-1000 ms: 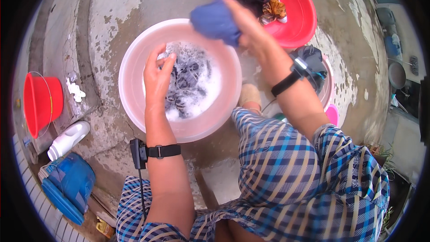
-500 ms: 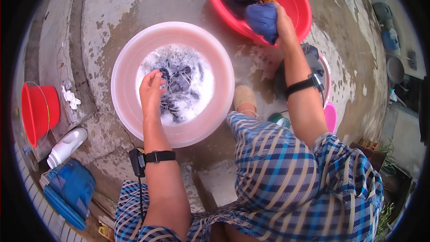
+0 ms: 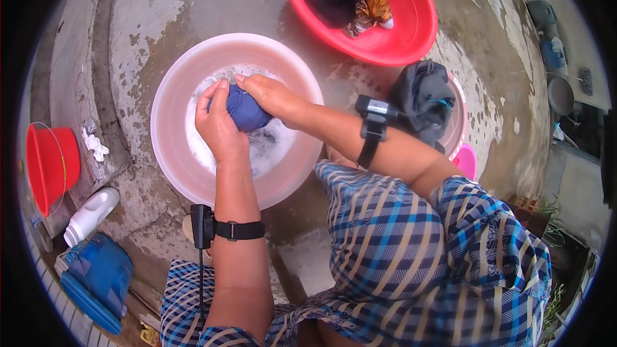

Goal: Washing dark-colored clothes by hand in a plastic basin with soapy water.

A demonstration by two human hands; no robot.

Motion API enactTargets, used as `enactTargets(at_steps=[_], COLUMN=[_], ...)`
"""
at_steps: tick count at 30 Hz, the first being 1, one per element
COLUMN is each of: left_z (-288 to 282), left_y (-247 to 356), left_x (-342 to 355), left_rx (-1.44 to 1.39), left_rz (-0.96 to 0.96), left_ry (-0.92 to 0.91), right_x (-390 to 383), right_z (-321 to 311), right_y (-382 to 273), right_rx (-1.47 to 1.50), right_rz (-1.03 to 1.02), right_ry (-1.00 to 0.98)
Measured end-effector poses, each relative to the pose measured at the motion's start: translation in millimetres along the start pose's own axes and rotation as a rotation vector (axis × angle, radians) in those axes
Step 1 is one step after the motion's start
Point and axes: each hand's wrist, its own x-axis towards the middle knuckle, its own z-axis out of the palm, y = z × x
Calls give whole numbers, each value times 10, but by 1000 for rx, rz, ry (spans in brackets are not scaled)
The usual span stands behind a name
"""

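A bundled blue cloth (image 3: 245,109) is gripped between both of my hands above the pale pink basin (image 3: 172,90). My left hand (image 3: 222,122) closes on its left side, fingers curled over the edge. From the right, my right hand (image 3: 273,98) clasps it with the thumb on top. Soapy water with white suds (image 3: 204,148) fills the bottom of the basin. Dark laundry lies in the water, mostly hidden beneath my hands. What kind of garment the blue cloth is cannot be made out.
At the far right, a red basin (image 3: 405,32) holds black and orange-brown clothes (image 3: 347,3). Dark grey clothing (image 3: 421,99) hangs over another pink tub on the right. Along the left stand a red bucket (image 3: 54,167), a lying white bottle (image 3: 92,215) and a blue container (image 3: 103,270).
My right hand has brought the blue cloth from the red basin over to the pale pink one. My left hand, empty before, now holds it too.
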Motion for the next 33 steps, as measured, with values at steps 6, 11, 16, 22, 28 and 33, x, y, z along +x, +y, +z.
enactTargets(at_steps=[6,11,16,22,28,33], left_z=[35,46,116,135,10,-83], left_y=[128,182,309,445,353,271], left_x=[-187,-158,-218,-226,-52,50], left_rx=[588,732,621,442,281,312], left_rz=[469,562,324,218,122,168], left_ry=[-214,-552,-569,-611,-469,-324], right_x=[-170,-271,-272,-256,-226,-107], right_z=[-83,-127,-160,-150,-118,-726], right_y=[32,18,150,138,-52,-477], right_rx=[125,125,196,236,166,197], right_rz=[459,508,557,491,459,-76], right_ry=[-286,-421,-524,-638,-373,325])
